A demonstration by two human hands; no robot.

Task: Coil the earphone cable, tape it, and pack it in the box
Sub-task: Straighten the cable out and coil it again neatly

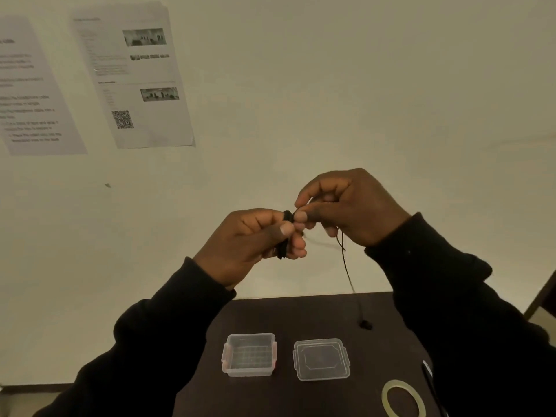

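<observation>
Both hands are raised above the table in front of the wall. My left hand (252, 242) pinches a small black bundle of coiled earphone cable (284, 236) between thumb and fingers. My right hand (349, 206) touches the top of that bundle and grips the cable's free strand. The loose strand (346, 263) hangs down from my right hand to an earbud (365, 325) lying on the dark table. The clear plastic box (249, 355) stands open on the table below, with its lid (321, 359) beside it on the right. A roll of clear tape (403, 398) lies at the lower right.
The dark table (301, 314) ends against a pale wall. Two printed instruction sheets (132, 79) hang on the wall at the upper left. A dark pen-like object (428, 374) lies by the tape, partly under my right sleeve.
</observation>
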